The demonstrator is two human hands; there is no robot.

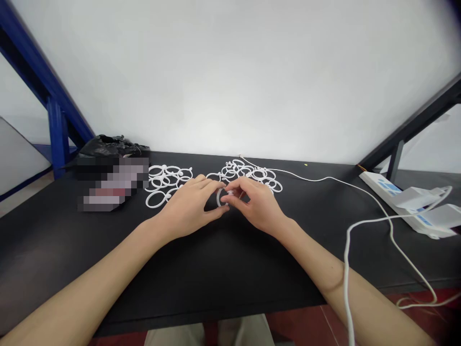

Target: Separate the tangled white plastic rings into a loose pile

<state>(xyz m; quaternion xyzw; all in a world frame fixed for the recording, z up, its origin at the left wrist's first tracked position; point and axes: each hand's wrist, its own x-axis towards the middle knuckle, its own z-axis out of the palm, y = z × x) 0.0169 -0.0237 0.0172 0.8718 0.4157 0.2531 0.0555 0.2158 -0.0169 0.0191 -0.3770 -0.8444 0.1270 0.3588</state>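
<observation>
Near the middle of the black table, my left hand point(190, 205) grips a white plastic ring point(218, 198) between thumb and fingertips. My right hand point(262, 205) pinches a small white piece point(230, 192) against the ring's right side; my fingers partly cover where they meet. Behind my left hand lies a group of white rings with small knobs point(157, 199). A second heap of white rings point(274, 184) is just beyond my right hand, overlapping one another.
A white power strip point(382, 185) with plugged-in adapters stands at the right. A white cable point(347, 259) loops across my right forearm and the table point(216, 274). A black plastic bag point(108, 145) and a blurred-out item point(115, 185) lie at the left. A pale wall rises behind.
</observation>
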